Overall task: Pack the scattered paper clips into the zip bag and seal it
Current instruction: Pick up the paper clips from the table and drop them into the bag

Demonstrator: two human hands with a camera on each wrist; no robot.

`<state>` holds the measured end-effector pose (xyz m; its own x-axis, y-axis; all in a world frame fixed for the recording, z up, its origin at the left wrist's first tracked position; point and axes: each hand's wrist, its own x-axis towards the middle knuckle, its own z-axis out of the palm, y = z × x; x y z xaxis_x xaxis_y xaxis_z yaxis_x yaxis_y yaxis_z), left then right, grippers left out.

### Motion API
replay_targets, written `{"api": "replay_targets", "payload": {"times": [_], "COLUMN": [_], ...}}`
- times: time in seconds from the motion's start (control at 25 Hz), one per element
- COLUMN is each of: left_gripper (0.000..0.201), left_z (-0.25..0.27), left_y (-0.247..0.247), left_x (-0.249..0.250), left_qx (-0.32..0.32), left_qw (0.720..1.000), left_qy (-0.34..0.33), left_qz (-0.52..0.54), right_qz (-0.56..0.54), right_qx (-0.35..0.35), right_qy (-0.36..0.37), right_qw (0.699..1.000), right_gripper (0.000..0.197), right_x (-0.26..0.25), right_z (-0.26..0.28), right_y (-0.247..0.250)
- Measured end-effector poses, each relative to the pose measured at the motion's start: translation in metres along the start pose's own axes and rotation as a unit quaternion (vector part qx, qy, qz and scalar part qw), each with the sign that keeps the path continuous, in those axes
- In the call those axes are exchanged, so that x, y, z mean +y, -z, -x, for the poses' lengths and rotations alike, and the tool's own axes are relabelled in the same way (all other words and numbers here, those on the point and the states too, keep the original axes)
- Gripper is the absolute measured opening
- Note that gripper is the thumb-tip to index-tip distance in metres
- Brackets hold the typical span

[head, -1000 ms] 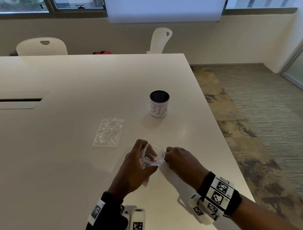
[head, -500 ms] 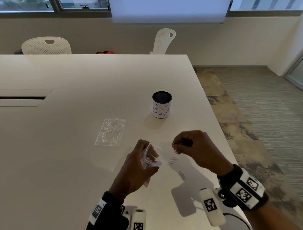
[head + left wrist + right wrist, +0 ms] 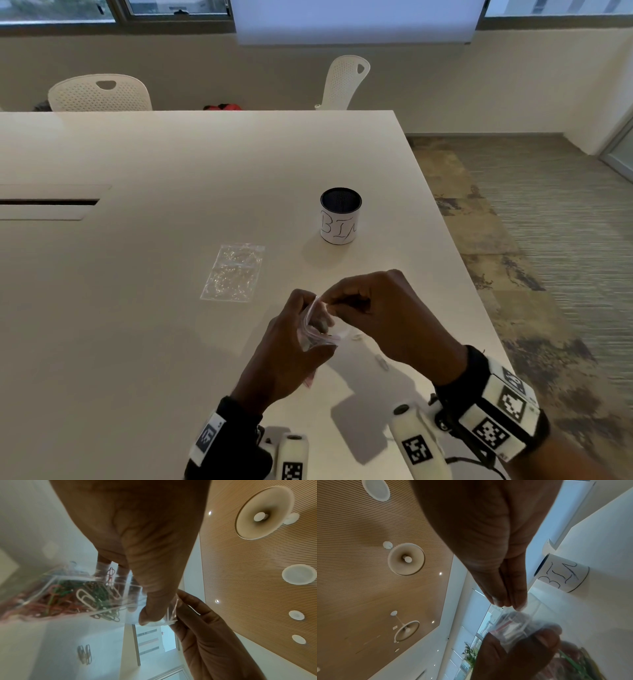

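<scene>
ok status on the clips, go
Left hand holds zip bag open, clips inside. Right hand pinched at bag mouth, clip not visible. Loose clips still on table. Bag unsealed.

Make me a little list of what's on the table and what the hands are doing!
left hand: holds the zip bag open
right hand: fingertips pinched at the bag's mouth
inside bag: colourful paper clips
loose clips: a few on the table
other bag: flat on the table
cup: upright, marked BIN
seal: not yet closed
</scene>
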<state>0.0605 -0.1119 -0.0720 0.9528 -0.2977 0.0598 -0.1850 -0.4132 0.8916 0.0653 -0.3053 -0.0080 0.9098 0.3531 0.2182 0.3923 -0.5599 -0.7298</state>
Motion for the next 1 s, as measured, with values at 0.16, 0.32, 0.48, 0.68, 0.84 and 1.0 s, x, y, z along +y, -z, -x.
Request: {"api": "replay_targets", "payload": {"times": [0.16,0.32,0.48,0.68,0.84,1.0], "left_gripper": [0.04,0.037,0.036,0.035,0.035,0.035], "left_z": [0.0,0.001,0.001,0.0,0.0,0.001], "left_y": [0.0,0.006,0.008,0.006,0.005,0.004], "left_x": [-0.003,-0.007,-0.007,-0.008,-0.007,-0.006], "left_qx": [0.004,0.026,0.03,0.029,0.029,0.028], "left_qw": [1.0,0.999,0.999,0.999,0.999,0.999], "left_qy": [-0.016,-0.027,-0.029,-0.028,-0.028,-0.023], "left_qz": [-0.003,0.01,0.014,0.01,0.012,0.01], "right_qz": [0.001,0.137,0.208,0.213,0.202,0.118], "right_qx": [0.048,-0.067,-0.18,-0.155,-0.18,-0.102], "right_qy": [-0.022,-0.114,-0.182,-0.2,-0.217,-0.159], "right_qw": [0.999,0.982,0.944,0.943,0.938,0.975], "right_gripper": [0.011,0.012,0.021,0.015,0.019,0.009], "right_x": [0.007,0.043,0.057,0.059,0.06,0.048], "right_z": [0.0,0.014,0.039,0.042,0.04,0.032], "right_y": [0.017,0.022,-0.001,-0.018,-0.023,-0.011]}}
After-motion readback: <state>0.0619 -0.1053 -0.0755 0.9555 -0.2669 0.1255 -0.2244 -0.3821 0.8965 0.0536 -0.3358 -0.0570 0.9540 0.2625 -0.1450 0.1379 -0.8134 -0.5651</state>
